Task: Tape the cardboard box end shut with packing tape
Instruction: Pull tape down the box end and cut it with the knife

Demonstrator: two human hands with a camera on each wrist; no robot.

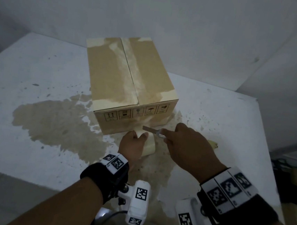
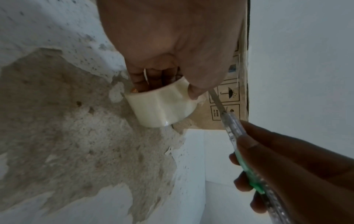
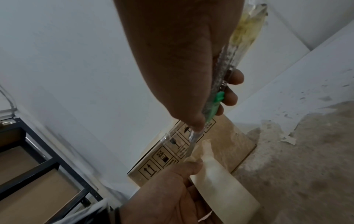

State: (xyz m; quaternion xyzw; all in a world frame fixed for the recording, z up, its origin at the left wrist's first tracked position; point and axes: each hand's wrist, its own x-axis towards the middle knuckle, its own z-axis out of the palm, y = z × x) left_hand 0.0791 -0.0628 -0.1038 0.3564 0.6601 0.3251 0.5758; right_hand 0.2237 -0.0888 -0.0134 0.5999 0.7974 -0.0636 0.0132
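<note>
Nearest, the left hand grips the packing tape roll on the tabletop, fingers curled into its core. Just right, the right hand pinches a utility knife, blade laid against the strip stretched to the cardboard box beyond. Seemingly the cutting step; next calls for a taut strip and a clean slice, then pressing the end down.

A white table with worn, peeling paint shows a broad tan patch and scattered dark specks. White walls meet in a corner behind it. A dark metal shelf holding brown boards stands beside the table. Dark clutter lies at the right edge.
</note>
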